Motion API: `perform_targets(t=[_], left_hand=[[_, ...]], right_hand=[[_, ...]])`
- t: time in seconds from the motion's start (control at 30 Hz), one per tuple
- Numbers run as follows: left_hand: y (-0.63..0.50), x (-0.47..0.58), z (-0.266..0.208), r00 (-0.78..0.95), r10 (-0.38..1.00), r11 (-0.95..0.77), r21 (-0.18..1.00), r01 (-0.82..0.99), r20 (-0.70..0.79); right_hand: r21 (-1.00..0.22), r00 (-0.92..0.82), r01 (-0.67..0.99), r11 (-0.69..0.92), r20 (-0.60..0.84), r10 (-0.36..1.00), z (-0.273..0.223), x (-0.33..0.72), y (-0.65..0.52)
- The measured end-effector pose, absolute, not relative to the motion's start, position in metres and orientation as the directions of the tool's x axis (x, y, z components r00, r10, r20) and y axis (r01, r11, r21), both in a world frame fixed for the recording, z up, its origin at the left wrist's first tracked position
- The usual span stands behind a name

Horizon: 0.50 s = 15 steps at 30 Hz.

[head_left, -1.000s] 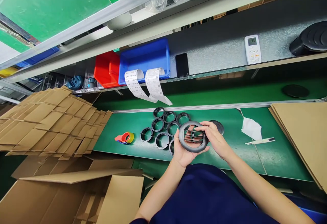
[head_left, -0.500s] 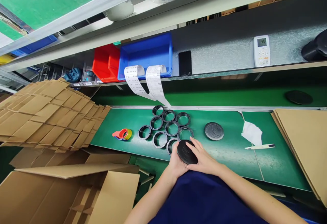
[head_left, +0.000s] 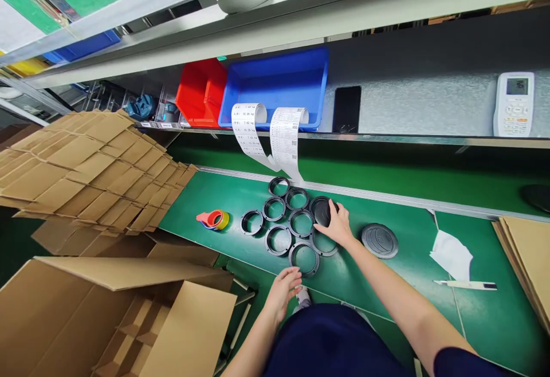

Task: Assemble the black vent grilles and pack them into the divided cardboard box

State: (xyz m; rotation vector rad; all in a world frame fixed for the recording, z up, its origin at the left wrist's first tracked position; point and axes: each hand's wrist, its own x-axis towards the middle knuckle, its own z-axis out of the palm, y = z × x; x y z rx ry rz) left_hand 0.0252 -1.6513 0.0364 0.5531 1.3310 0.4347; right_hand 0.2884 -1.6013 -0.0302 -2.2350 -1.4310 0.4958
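Note:
My right hand [head_left: 338, 226] grips a black round cap [head_left: 320, 212] by its edge, thumb and fingers apart around it. The cap lies over the ring at the back right of a cluster of black rings [head_left: 278, 240]; whether it is seated cannot be seen. My left hand [head_left: 282, 292] is empty at the bench's front edge, fingers loosely bent and apart, just below the nearest ring [head_left: 317, 262]. Another black disc with curved ridges [head_left: 380, 240] lies flat to the right of my right hand.
Coloured tape rolls [head_left: 220, 220] lie left of the rings on the green bench [head_left: 240, 256]. Rightward are a white cloth [head_left: 452, 255] and a cutter [head_left: 468, 285]. Paper strips [head_left: 286, 136] hang from the shelf near a blue bin [head_left: 279, 82]. An open carton [head_left: 197, 325] stands front left, below stacked cardboard dividers [head_left: 86, 165].
My right hand has carried the black cap away from my body onto the back right ring. My left hand has let go of it and drawn down-left. The view has shifted.

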Motion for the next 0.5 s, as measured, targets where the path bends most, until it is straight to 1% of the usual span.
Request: perform_targets(t=[0.17, 0.33, 0.4, 0.5], left_hand=[[-1.651, -0.003, 0.025, 0.151, 0.572, 0.818, 0.573, -0.036, -0.806], [-1.649, -0.041, 0.008, 0.075, 0.524, 0.851, 0.521, -0.063, -0.848], [-1.648, -0.049, 0.001, 0.061, 0.492, 0.87, 0.487, -0.077, -0.869], [-1.643, -0.048, -0.008, -0.029, 0.424, 0.902, 0.425, -0.074, -0.905]], right_hand=[[-0.369, 0.342, 0.846, -0.386, -0.18, 0.922, -0.044, 0.295, -1.545], [-0.231, 0.37, 0.884, -0.406, -0.184, 0.911, -0.056, 0.319, -1.559], [-0.2, 0.377, 0.894, -0.4, -0.145, 0.915, -0.049, 0.33, -1.561], [-0.203, 0.372, 0.912, -0.356, 0.044, 0.927, -0.038, 0.337, -1.551]])
